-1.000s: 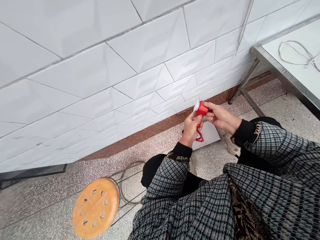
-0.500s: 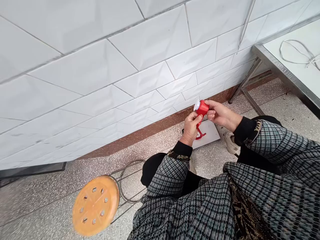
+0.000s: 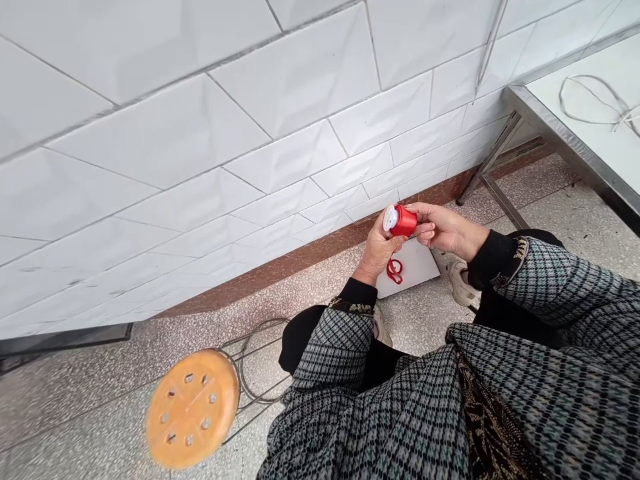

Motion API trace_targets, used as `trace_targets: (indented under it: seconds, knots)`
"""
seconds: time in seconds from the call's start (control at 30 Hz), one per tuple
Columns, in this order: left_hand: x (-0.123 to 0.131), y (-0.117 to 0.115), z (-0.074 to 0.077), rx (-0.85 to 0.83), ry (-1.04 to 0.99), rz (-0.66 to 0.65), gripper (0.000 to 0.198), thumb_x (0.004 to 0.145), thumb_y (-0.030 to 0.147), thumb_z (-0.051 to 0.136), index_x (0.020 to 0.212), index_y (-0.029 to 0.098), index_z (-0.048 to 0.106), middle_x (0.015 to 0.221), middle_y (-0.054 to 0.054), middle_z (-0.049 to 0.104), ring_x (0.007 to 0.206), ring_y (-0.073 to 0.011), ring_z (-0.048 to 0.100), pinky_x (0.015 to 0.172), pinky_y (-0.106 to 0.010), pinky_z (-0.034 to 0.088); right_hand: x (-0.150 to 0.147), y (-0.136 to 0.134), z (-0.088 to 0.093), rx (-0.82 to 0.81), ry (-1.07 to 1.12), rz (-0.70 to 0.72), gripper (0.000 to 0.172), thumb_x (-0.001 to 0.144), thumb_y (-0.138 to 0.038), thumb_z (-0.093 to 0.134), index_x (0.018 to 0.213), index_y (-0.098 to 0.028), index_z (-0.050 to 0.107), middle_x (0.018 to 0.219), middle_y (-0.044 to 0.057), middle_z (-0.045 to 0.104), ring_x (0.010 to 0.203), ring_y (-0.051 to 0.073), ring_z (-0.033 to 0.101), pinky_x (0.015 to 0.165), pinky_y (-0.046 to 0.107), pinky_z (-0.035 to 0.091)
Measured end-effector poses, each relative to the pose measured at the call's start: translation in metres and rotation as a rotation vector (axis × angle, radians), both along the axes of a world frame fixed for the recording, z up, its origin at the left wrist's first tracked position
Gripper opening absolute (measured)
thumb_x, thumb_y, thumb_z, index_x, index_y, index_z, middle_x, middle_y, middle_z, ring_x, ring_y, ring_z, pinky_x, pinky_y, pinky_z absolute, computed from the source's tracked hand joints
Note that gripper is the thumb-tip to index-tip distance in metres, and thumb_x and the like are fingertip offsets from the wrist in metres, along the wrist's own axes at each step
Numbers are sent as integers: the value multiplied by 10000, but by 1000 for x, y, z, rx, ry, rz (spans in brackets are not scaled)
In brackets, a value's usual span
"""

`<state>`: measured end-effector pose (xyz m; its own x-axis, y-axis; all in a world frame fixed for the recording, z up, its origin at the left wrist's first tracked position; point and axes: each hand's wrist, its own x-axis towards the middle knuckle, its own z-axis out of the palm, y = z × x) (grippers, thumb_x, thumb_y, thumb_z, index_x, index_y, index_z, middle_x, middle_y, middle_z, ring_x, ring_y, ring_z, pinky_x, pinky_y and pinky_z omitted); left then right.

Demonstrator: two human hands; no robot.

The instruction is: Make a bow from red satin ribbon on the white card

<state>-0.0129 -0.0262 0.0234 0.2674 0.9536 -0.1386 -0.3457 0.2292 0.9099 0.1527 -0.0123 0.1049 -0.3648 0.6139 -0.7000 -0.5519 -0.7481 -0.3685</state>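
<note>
A spool of red ribbon [image 3: 406, 222] with a white end disc is held up between my two hands. My left hand [image 3: 379, 249] is closed round its near and left side, the thumb pressed along the bottom. At the spool's right end, the fingers of my right hand [image 3: 447, 229] pinch the ribbon; its fingertips are partly hidden. A loose loop of red ribbon [image 3: 395, 271] hangs below my left hand. Behind the loop lies a flat white board [image 3: 419, 267] on the floor, between my shoes.
A round orange stool [image 3: 193, 408] with wire legs lies at lower left. To the right stands a metal-framed table [image 3: 550, 127] bearing a coiled white cord [image 3: 595, 100]. The white tiled wall [image 3: 280, 160] rises directly in front.
The spool has turned so its white end disc faces me more. My left hand has shifted slightly left round it, and the hanging ribbon has swung into a narrower loop.
</note>
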Motion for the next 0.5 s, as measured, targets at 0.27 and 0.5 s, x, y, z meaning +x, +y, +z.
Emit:
trace_targets:
  seconds: [0.27, 0.5]
  knots:
    - [0, -1, -6, 11, -62, -7, 665, 569, 411, 987, 1107, 196, 660, 617, 102, 504, 453, -27, 350, 457, -209, 320, -1, -6, 1, 43, 16, 51, 127, 966, -158, 652, 849, -162, 601, 551, -71, 457, 379, 9, 254, 323, 101, 258]
    - [17, -8, -2, -68, -112, 87, 567, 637, 477, 948, 1016, 203, 628, 533, 129, 430, 411, -29, 331, 458, -216, 310, -14, -18, -2, 303, -204, -102, 216, 956, -201, 709, 771, -159, 604, 538, -65, 453, 431, 34, 292, 382, 149, 271]
